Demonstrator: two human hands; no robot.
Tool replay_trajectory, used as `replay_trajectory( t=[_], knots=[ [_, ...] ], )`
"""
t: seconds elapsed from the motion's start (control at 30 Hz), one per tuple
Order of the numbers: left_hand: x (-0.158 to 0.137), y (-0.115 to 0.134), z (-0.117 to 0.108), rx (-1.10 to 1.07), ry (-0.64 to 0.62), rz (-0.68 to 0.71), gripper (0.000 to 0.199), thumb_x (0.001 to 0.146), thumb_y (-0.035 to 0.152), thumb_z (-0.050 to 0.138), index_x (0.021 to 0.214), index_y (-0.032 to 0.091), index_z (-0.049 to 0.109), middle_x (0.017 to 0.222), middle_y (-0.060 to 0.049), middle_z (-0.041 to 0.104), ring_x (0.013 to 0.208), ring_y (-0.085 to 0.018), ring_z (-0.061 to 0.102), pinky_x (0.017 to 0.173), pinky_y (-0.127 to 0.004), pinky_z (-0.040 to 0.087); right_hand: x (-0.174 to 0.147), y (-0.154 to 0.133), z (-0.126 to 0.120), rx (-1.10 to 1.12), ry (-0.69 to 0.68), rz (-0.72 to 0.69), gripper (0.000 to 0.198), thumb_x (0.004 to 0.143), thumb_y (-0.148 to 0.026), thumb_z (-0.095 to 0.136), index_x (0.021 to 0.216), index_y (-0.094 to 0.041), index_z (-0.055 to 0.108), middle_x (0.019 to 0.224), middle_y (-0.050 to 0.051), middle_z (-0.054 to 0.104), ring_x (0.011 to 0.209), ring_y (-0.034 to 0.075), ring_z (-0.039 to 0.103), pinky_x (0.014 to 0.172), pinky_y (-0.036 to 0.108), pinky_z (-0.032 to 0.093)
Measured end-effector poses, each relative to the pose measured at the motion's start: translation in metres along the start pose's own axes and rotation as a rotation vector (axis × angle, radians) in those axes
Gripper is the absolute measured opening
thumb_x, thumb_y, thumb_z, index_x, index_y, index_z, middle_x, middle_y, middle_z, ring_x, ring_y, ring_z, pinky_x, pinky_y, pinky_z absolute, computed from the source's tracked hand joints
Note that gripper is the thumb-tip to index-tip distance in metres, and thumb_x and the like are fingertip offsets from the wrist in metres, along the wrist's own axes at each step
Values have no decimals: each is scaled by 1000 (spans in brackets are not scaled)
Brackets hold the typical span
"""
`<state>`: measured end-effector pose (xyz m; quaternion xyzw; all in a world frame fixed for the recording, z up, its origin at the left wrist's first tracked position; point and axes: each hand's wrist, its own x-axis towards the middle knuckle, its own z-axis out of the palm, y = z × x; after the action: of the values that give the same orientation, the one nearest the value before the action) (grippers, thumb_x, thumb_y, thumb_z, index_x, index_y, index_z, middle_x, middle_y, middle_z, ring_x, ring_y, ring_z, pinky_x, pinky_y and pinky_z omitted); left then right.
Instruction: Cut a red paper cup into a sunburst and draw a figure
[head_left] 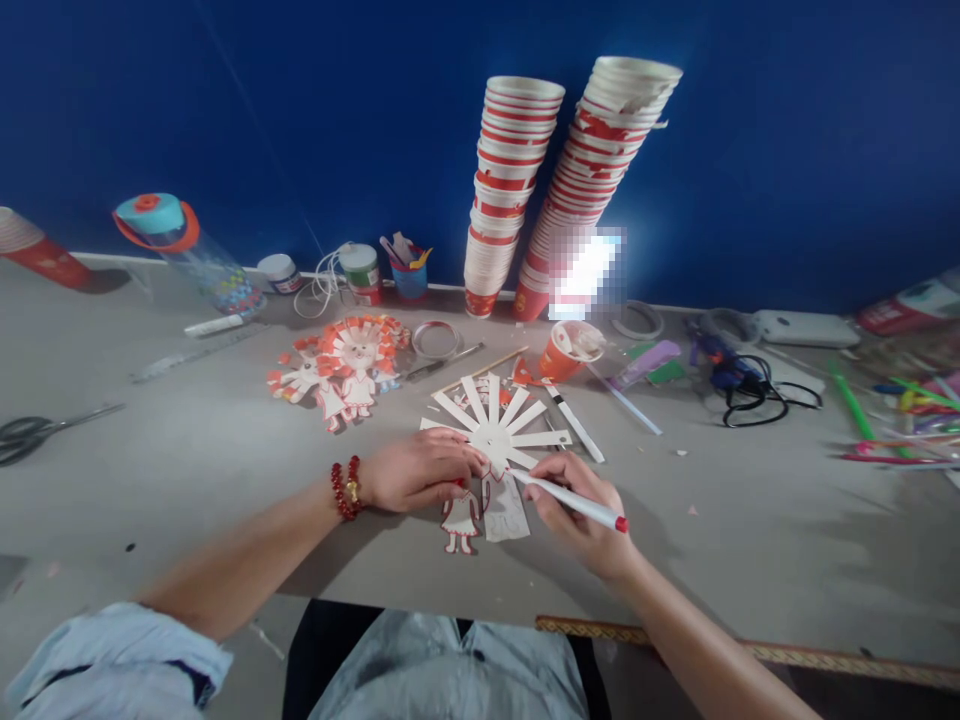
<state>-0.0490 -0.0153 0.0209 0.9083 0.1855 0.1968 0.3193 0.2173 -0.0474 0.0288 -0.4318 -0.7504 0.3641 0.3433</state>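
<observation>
My right hand (581, 510) grips a white marker (574, 498) with a red end, its tip at a small paper piece (507, 510) that bears a partly drawn red dress outline. My left hand (424, 468) lies fairly flat, fingers stretched, pressing on the paper by the middle of a white paper cutout (491, 437) with strips fanned out like rays. Beneath its fingertips a cut-out paper doll (460, 520) in a red-edged dress shows in part. Finished-looking paper dolls with orange-tipped frills (356, 365) lie to the upper left.
Two tall stacks of paper cups (514, 190) (592, 180) lean by the blue wall. An orange cup (571, 350) holds scraps. Scissors (45, 430) lie far left, a water bottle (187, 255) behind. A glue gun (724, 370) and colourful straws (907, 420) are at right.
</observation>
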Motion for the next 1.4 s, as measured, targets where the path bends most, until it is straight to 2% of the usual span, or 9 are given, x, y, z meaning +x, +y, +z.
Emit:
replay_trajectory(
  t=[0.13, 0.23, 0.37, 0.47, 0.67, 0.83, 0.97, 1.4],
  knots=[
    [1, 3, 0, 45, 28, 41, 14, 98, 26, 42, 102, 19, 54, 120, -12, 67, 125, -22, 54, 112, -42, 32, -10, -10, 0, 113, -58, 152, 5, 88, -25, 54, 84, -22, 55, 67, 0, 63, 52, 13, 52, 47, 23, 38],
    [3, 8, 1, 120, 42, 71, 15, 98, 28, 44, 100, 18, 55, 116, -11, 69, 125, -23, 54, 114, -45, 29, -19, -11, 10, 166, -77, 192, 7, 85, -25, 54, 79, -21, 54, 63, -1, 60, 50, 13, 51, 45, 23, 37],
    [4, 14, 6, 144, 25, 125, 17, 98, 29, 43, 98, 18, 57, 118, -12, 69, 123, -23, 55, 115, -45, 27, -25, -5, 23, 156, -8, 177, 10, 82, -22, 55, 72, -21, 52, 58, -3, 53, 47, 11, 44, 44, 22, 33],
    [4, 16, 9, 118, -28, 134, 17, 98, 29, 43, 97, 19, 57, 117, -12, 69, 121, -22, 56, 115, -43, 28, -26, 0, 26, 195, 15, 178, 9, 82, -22, 54, 74, -21, 52, 58, -2, 54, 47, 12, 45, 44, 23, 34],
    [5, 16, 9, 93, -106, 128, 21, 98, 29, 41, 95, 19, 59, 116, -13, 69, 122, -24, 54, 114, -44, 26, -26, 5, 20, 218, -52, 189, 5, 82, -22, 53, 78, -21, 53, 60, -1, 58, 47, 12, 46, 44, 22, 34],
    [6, 16, 8, 79, -100, 143, 19, 97, 27, 43, 95, 18, 59, 115, -14, 69, 120, -25, 55, 113, -44, 27, -23, 7, 20, 119, -19, 117, 8, 79, -20, 55, 72, -21, 52, 54, -5, 50, 44, 10, 40, 42, 22, 31],
    [7, 16, 9, 76, -91, 137, 17, 96, 27, 44, 95, 19, 59, 113, -13, 69, 118, -24, 56, 113, -44, 28, -20, 5, 23, 33, -30, 50, 10, 78, -17, 53, 69, -21, 53, 58, -3, 54, 48, 11, 46, 47, 22, 36],
    [7, 15, 9, 71, -68, 140, 14, 95, 27, 47, 93, 20, 58, 110, -12, 70, 115, -24, 58, 111, -42, 32, -18, 6, 26, -73, -61, 45, 12, 79, -19, 51, 66, -22, 51, 57, -3, 55, 50, 12, 49, 51, 23, 39]
  ],
)
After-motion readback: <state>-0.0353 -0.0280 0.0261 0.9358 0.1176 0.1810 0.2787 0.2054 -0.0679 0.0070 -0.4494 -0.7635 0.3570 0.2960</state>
